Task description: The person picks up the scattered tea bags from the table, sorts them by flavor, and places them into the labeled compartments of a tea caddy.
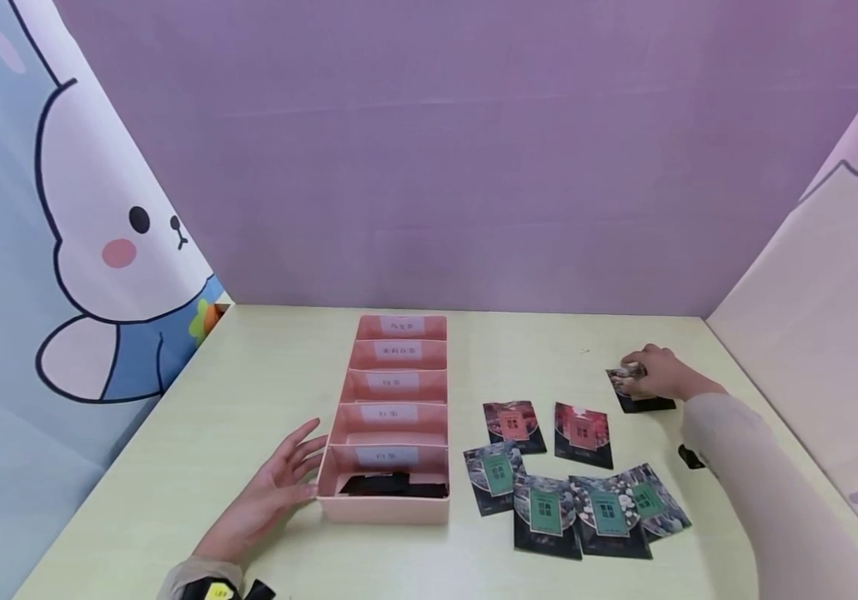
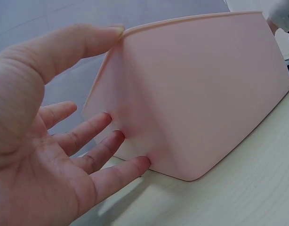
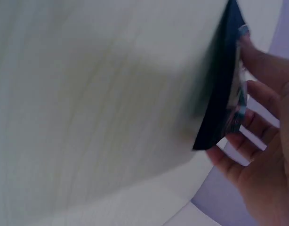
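The right hand [image 1: 657,372] has its fingers [image 3: 248,141] curled round the edge of a dark packet [image 1: 639,390], which lies at the far right of the pale wooden surface [image 1: 248,383], well apart from the rest. The left hand [image 1: 274,487] is spread wide, fingers [image 2: 111,141] straight and pressing the near left wall of the pink divided tray [image 1: 391,508]; the thumb touches its rim. The tray's nearest compartment holds dark packets [image 1: 391,485]. Between tray and right hand lie two red packets [image 1: 549,427] and, nearer, four overlapping green ones [image 1: 579,508]. Behind the surface stands a purple backdrop [image 1: 474,150]; a cartoon rabbit sheet [image 1: 76,233] hangs at left, and a pale pink sheet [image 1: 834,275] at right.
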Demonstrator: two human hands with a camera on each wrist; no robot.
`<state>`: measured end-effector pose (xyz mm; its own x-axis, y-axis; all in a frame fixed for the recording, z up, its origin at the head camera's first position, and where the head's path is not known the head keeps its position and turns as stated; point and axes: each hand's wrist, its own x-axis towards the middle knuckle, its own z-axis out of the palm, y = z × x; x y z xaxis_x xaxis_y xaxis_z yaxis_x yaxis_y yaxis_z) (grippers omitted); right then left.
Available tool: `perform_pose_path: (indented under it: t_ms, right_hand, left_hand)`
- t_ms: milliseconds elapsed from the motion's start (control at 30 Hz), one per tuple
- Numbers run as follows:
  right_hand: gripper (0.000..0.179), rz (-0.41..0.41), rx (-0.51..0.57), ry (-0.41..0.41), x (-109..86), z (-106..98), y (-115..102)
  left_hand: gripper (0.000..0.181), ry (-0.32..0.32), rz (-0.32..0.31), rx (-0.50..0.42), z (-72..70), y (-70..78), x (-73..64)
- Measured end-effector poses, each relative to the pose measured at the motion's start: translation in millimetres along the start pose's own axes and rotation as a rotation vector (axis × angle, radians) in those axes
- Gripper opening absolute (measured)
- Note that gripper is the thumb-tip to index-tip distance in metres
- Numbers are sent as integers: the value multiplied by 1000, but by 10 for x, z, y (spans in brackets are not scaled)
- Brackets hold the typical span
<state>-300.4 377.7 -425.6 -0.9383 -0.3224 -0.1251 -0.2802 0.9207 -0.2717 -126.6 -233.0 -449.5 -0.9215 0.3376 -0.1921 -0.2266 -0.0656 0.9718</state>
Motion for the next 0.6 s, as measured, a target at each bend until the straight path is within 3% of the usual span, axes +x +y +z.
perform_pose_path:
  t_ms: [300, 600]
  right_hand:
    - [47, 21, 206, 25, 33, -52, 62]
    - [43, 91, 461, 54, -14, -139, 34]
  left_hand:
    - [86, -18, -1, 5, 2, -7, -5]
    - [88, -29, 5, -4, -14, -3, -5]
